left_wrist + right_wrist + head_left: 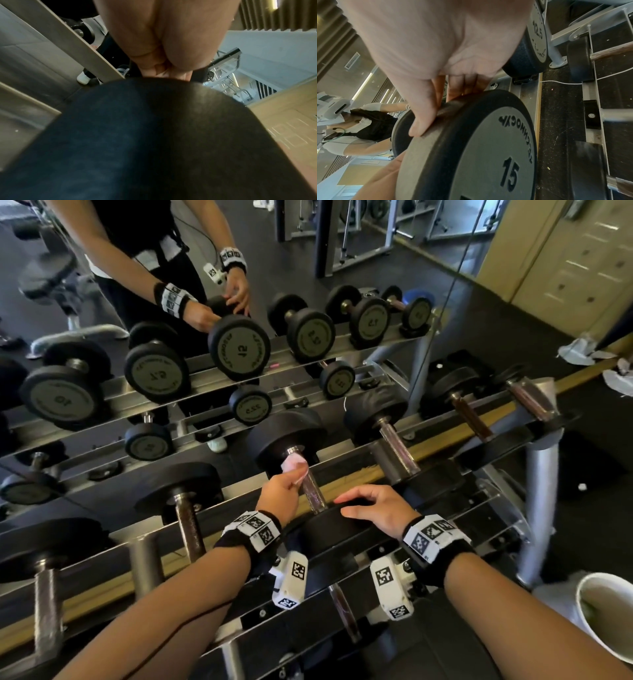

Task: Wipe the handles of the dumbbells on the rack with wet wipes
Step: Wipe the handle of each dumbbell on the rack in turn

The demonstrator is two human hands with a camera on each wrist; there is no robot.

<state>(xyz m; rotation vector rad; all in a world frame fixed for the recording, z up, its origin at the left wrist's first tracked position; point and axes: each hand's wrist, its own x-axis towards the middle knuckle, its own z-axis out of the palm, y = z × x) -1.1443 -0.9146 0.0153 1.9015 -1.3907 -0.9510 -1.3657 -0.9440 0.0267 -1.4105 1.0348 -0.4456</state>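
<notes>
A black dumbbell marked 15 [488,155] lies on the top tier of the rack [359,474], its steel handle [313,491] running away from me. My left hand [287,481] pinches a pale pink wet wipe [293,463] against the far end of that handle, by the far head [287,433]. My right hand [373,508] rests flat on the near head [329,525], fingers spread over its rim. In the left wrist view the curled fingers [154,67] show above the dark near head [154,135]; the wipe is barely visible there.
More dumbbells lie on either side: one at left [185,501], one at right [394,446], a rusty-handled one [469,412] further right. A mirror behind the rack reflects me and the weights. A white bin [606,611] stands at lower right. Used wipes [582,350] lie on the floor.
</notes>
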